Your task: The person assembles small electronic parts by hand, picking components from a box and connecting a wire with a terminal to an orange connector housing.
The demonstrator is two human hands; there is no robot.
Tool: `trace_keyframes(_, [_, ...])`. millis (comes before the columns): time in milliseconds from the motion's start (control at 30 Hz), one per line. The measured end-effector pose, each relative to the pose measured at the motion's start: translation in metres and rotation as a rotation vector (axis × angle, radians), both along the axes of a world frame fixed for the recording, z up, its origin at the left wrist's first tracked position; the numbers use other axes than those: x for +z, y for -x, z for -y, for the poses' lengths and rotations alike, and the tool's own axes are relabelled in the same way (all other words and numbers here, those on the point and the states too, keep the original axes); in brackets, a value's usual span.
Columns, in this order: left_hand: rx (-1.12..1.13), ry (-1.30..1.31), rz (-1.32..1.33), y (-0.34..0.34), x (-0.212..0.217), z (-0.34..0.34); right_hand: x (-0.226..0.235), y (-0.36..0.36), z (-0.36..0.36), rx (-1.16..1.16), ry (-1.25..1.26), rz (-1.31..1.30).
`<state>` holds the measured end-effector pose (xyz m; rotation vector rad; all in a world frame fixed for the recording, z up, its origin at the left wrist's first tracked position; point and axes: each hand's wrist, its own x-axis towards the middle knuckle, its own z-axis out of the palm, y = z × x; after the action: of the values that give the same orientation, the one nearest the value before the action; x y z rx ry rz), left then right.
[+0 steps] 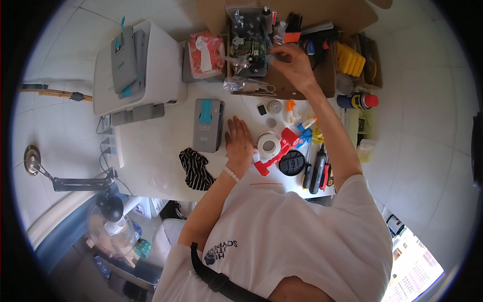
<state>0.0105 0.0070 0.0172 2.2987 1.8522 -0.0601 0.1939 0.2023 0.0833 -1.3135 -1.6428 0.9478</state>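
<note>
1. Cardboard (pixel 282 86) forms the open box at the far side of the table (pixel 156 136): brown, matte, flaps spread outward.
2. Inside, at its left, lie a crinkled clear bag (pixel 247 22) of small dark bits and a green circuit board (pixel 258 48) (flat and busy with parts).
3. Clear plastic (pixel 270 59), thin and shiny, sits at the right hand's fingertips, over the box; its exact shape is too small to tell.
4. The box's long axis runs left to right, its mouth facing up; which way the plastic points, I cannot tell.
5. The right hand (pixel 296 65) reaches over the box from the right, thumb and forefinger nearly together, the other fingers curled; whether they grip the plastic is unclear.
6. The left hand (pixel 240 143) rests palm down on the smooth white table, loosely opened and apparently holding nothing, fingers pointing toward the box.
7. Left of it stand a grey case (pixel 208 126) with a blue strip and a crumpled striped cloth (pixel 196 168).
8. On its right are a white ring (pixel 259 143) and a glossy red tool (pixel 280 152) (slanting from far right to near left).
</note>
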Motion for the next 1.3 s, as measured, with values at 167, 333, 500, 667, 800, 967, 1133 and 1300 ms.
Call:
trace_keyframes(167, [0.007,0.026,0.013,-0.001,0.002,-0.001,-0.001,0.005,-0.017,0.038,-0.187,0.239])
trace_keyframes(333, [0.011,0.031,0.013,0.001,0.003,-0.001,-0.001,0.016,-0.026,0.042,-0.198,0.309])
trace_keyframes(500, [0.016,0.011,0.037,0.001,-0.001,0.001,-0.009,0.023,-0.028,0.056,-0.244,0.401])
trace_keyframes(667, [0.011,-0.005,0.016,0.002,-0.001,0.002,-0.008,0.029,-0.027,0.104,-0.314,0.396])
trace_keyframes(800, [0.010,-0.014,0.005,0.003,0.000,0.001,-0.005,0.032,-0.027,0.124,-0.327,0.435])
trace_keyframes(967, [0.017,-0.009,0.046,0.002,0.000,0.002,-0.008,0.033,-0.029,0.109,-0.343,0.442])
trace_keyframes(1133, [0.007,-0.041,0.033,0.001,0.001,0.001,-0.010,0.032,-0.026,0.073,-0.300,0.410])
trace_keyframes(1300, [0.004,-0.035,0.025,0.001,0.000,0.001,-0.009,0.034,-0.021,0.065,-0.316,0.386])
